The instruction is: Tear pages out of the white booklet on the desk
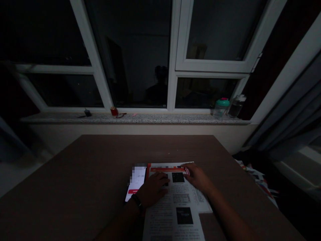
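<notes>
A printed paper sheet (173, 214) with a red band across its top, dark pictures and columns of text lies on the table. My left hand (153, 189) rests flat on its upper left part, fingers spread, with a dark band on the wrist. At the upper right corner, my right hand (198, 176) has thumb and index finger closed around a small pinkish object (187, 171), mostly hidden and too dim to name. Another printed sheet (204, 204) shows from underneath at the right. Beside my left hand lies a lit phone (136, 182), its screen partly blurred.
The brown table (100, 167) stands below a granite windowsill (155, 118). On the sill are a red tin (114, 111), a small dark bottle (87, 112), a teal-lidded jar (221, 107) and a clear bottle (236, 106). Crumpled printed material (258, 180) lies beyond the right edge.
</notes>
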`<move>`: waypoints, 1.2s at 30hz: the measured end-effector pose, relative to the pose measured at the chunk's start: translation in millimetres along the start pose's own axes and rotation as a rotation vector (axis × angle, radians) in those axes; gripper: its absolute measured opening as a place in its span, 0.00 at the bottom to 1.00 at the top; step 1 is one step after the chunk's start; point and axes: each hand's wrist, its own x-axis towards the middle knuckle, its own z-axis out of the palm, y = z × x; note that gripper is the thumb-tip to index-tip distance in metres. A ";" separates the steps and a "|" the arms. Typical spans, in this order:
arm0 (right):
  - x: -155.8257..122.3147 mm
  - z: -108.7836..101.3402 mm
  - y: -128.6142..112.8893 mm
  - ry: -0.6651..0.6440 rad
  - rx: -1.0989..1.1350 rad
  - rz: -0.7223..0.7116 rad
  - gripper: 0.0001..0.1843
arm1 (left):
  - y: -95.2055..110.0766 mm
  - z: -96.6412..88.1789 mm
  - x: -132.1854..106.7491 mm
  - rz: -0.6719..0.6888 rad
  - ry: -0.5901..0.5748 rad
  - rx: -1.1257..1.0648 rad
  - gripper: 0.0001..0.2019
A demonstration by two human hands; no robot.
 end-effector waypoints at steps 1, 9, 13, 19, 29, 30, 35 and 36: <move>0.1 -0.4 0.2 -0.005 -0.003 0.002 0.21 | 0.2 0.0 0.1 0.002 -0.004 0.002 0.19; 0.3 3.2 1.0 -0.016 -0.003 -0.041 0.24 | -0.8 2.4 0.6 -0.001 0.009 0.014 0.20; -0.1 3.6 0.3 0.000 0.051 -0.036 0.23 | 0.1 0.2 0.6 -0.010 -0.011 0.011 0.20; 0.9 1.2 -1.9 0.111 0.164 0.000 0.21 | 1.7 -1.0 -0.3 -0.020 -0.023 -0.026 0.20; 1.1 5.5 -2.4 0.205 0.142 -0.016 0.17 | 0.6 -2.5 -1.9 -0.024 -0.069 -0.054 0.26; 1.2 5.9 -2.7 0.210 0.147 -0.016 0.16 | 0.7 -2.2 -2.0 -0.025 -0.075 -0.046 0.27; 1.9 6.7 -2.9 0.253 0.167 -0.022 0.12 | 0.2 0.4 -3.0 -0.009 -0.088 -0.028 0.29; 1.8 6.7 -2.8 0.260 0.167 -0.026 0.11 | 0.1 0.7 -3.2 -0.004 -0.085 -0.026 0.28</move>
